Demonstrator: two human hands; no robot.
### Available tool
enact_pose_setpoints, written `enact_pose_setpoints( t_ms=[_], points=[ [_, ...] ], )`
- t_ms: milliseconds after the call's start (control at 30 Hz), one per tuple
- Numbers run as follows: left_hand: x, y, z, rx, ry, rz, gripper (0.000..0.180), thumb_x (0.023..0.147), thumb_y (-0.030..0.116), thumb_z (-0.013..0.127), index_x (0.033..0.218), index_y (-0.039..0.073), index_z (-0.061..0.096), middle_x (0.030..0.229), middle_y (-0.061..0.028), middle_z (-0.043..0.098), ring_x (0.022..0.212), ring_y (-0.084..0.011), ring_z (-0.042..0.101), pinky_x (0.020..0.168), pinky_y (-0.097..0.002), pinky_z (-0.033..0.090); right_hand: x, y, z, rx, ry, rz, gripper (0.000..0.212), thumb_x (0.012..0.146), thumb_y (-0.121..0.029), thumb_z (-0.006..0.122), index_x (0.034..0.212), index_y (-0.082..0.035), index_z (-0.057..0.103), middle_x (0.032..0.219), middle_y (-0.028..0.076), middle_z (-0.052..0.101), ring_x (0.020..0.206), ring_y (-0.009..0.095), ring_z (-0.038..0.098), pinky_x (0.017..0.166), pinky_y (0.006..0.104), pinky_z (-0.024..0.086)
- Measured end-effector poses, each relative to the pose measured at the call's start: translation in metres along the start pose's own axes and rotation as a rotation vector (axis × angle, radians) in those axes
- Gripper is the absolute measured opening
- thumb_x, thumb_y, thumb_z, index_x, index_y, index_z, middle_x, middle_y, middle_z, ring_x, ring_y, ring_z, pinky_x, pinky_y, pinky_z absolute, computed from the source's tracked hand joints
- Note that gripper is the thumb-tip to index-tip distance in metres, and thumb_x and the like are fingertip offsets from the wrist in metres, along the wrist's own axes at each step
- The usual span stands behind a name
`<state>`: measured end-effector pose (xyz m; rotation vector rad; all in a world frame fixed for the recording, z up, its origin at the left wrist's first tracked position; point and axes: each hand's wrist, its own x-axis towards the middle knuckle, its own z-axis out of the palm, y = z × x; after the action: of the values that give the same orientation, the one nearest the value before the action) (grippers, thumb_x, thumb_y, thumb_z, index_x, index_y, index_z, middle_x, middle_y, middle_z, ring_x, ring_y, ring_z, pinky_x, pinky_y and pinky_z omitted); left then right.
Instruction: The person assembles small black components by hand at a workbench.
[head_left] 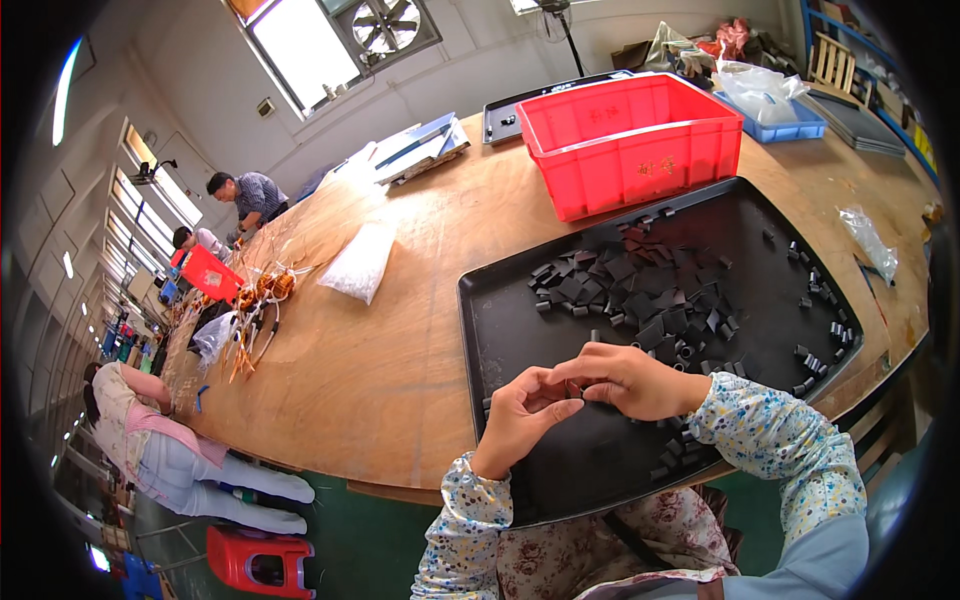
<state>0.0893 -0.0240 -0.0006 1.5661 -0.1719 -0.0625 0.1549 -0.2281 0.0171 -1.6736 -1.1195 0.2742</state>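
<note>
My left hand (524, 412) and my right hand (637, 381) meet over the near part of a black tray (515, 300), fingertips pinched together. Something small and dark sits between the fingers, too hidden to name. Beyond them in the tray lies a heap of flat black square pieces (618, 268) mixed with short black tubes (552, 292). More of these short tubes (815, 285) are scattered along the tray's right side, and others (680, 452) lie just below my right wrist.
A red plastic bin (640, 165) stands against the tray's far edge. A white plastic bag (362, 262) and a bundle of orange-and-white wires (262, 300) lie to the left. Back right sits a blue tray (780, 128) holding clear bags. Several people work at the far left; a red stool (235, 548) stands below.
</note>
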Motion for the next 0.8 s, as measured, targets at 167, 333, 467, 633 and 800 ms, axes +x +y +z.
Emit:
enact_pose_setpoints(
  t_ms=[167,333,467,633,800],
  points=[
    [0.0,-0.01,-0.006,0.096,-0.035,-0.008,0.022,0.087,0.003,0.073,0.106,-0.003,0.064,0.1,-0.0066,0.07,0.092,-0.0101,0.067,0.085,-0.0251,0.055,-0.003,0.013,0.004,-0.29,-0.052,-0.131,0.031,0.08,0.011,0.064,0.106,-0.007,0.062,0.099,0.011,0.054,0.087,0.029,0.061,0.074,0.038,0.053],
    [-0.001,-0.009,-0.007,0.205,-0.047,-0.016,0.024,0.087,0.004,0.073,0.109,-0.004,0.066,0.099,-0.0066,0.071,0.092,-0.0109,0.067,0.085,-0.0254,0.055,-0.002,0.011,0.006,-0.278,-0.054,-0.098,0.024,0.082,0.004,0.066,0.102,-0.008,0.059,0.097,0.011,0.054,0.088,0.033,0.06,0.071,0.042,0.05],
    [0.002,-0.007,0.003,0.179,0.097,0.122,0.027,0.087,0.004,0.074,0.111,-0.004,0.067,0.095,-0.0066,0.071,0.09,-0.0118,0.068,0.084,-0.0253,0.055,-0.002,0.01,0.006,-0.146,0.143,0.091,0.022,0.083,0.001,0.067,0.1,-0.007,0.057,0.095,0.011,0.055,0.09,0.033,0.06,0.072,0.0424,0.05],
    [0.001,-0.014,-0.006,0.293,-0.003,0.125,0.026,0.085,0.002,0.074,0.111,-0.002,0.069,0.095,-0.0069,0.073,0.09,-0.0119,0.069,0.084,-0.026,0.055,-0.005,0.02,-0.001,-0.522,-0.01,0.082,0.019,0.083,-0.006,0.069,0.095,-0.005,0.055,0.096,0.011,0.06,0.091,0.033,0.061,0.075,0.0425,0.049],
    [-0.001,-0.015,-0.011,0.233,-0.036,0.003,0.025,0.085,0.0,0.073,0.11,-0.003,0.068,0.099,-0.0082,0.073,0.093,-0.0124,0.068,0.086,-0.0265,0.055,-0.003,0.022,-0.003,-0.495,0.01,0.048,0.021,0.082,-0.006,0.071,0.097,-0.007,0.056,0.096,0.011,0.06,0.092,0.032,0.061,0.074,0.0423,0.05]
  ],
)
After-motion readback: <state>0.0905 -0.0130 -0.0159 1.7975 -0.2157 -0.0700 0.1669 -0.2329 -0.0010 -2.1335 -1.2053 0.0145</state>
